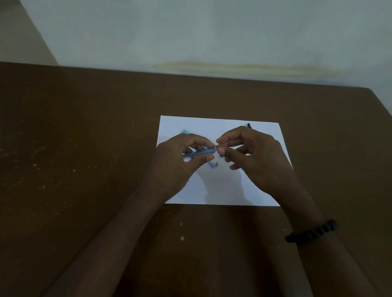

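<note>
Seen from my remote station through the head camera, two bare forearms reach over the brown table (69, 160), a black bead bracelet (311, 231) on the right wrist just short of the near right corner of the white sheet of paper (222, 189). Above the middle of that sheet the left hand (177, 161) grips a blue pen barrel (200, 152), fingers curled round its length and thumb beneath, the barrel lying nearly level and pointing toward the sheet's right side. The right hand (258, 161) meets it there, thumb and forefinger pinched narrow at the barrel's end; whether they hold the tip itself or some small part seated in it I cannot tell. On the sheet just under the hands lie a small blue piece (211, 165) and a grey piece (216, 164), touching or nearly so. Toward the sheet's far left a teal piece (185, 131) shows above the left knuckles, and at its far edge a dark cap-like thing (248, 125) peeks over the right hand. I judge the barrel light, stiff and smooth enough to slip or roll, best held round its middle, with the tiny parts taken by fingertips and kept over the sheet. Beyond the sheet, the table ends at a pale, stained wall (201, 29).
</note>
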